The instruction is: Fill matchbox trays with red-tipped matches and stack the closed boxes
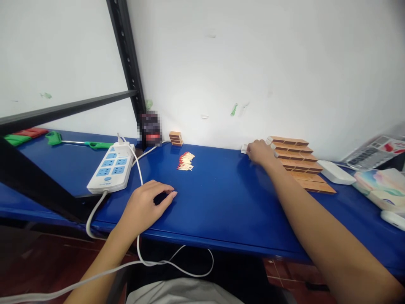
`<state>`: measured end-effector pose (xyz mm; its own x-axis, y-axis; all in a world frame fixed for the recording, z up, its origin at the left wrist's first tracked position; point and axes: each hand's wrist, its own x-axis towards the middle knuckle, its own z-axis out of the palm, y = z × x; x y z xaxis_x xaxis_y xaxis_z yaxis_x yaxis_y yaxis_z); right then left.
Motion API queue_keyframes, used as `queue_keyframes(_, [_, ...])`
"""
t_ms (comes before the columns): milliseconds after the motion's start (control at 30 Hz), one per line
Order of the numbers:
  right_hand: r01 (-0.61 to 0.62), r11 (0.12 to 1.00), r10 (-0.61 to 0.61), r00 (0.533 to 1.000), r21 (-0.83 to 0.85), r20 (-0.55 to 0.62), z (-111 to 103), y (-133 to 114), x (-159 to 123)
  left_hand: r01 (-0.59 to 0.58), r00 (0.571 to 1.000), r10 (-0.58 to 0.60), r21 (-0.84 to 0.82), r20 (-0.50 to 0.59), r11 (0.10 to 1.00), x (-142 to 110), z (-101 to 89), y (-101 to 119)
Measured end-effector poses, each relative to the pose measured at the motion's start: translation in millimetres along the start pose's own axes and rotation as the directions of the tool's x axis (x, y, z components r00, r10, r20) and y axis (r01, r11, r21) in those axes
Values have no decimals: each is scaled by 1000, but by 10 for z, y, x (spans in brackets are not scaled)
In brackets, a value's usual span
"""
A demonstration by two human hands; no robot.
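My left hand (146, 206) rests near the front edge of the blue tabletop (205, 202), fingers bent loosely and thumb apart from the index finger, with nothing in it. Beyond it lies a loose pile of red-tipped matches (185, 161). Stretched to the back of the table, my right hand (261, 153) has its fingers curled down at a small white box-like piece (244, 148), which they partly cover. Right beside that hand rises a stepped stack of brown-sided boxes (297, 164) with white ends, which look like matchboxes; my forearm hides part of it.
A small stack of brown boxes (176, 138) stands by the wall. At left are a white power strip (110, 166) with trailing cables, a green long-necked lighter (98, 145) and a black rack post (128, 50). A white device (336, 172) and a pastel-coloured box (381, 185) lie at right.
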<state>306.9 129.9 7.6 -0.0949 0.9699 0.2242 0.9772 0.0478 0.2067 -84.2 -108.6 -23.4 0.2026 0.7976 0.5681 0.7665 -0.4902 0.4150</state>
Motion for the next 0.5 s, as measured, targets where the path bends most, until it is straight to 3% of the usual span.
queue_keyframes(100, [23,1000,-23,1000,13,-22,9,123,-13,5,1000,-5,-2,2,1000,1,3,5])
queue_keyframes(233, [52,997,-49,997,59,-60,-146,179,-38,12,1000,-12,-3,3,1000,-1,-1,8])
queue_keyframes(400, [198,946,-195,980,258,-35,-338,0,-185,14,1000,-14,1,15,1000,-5,-11,7])
queue_keyframes(500, [236,929,-254,967,285,28,-381,-148,-263,12,1000,-12,-1,12,1000,-3,-8,7])
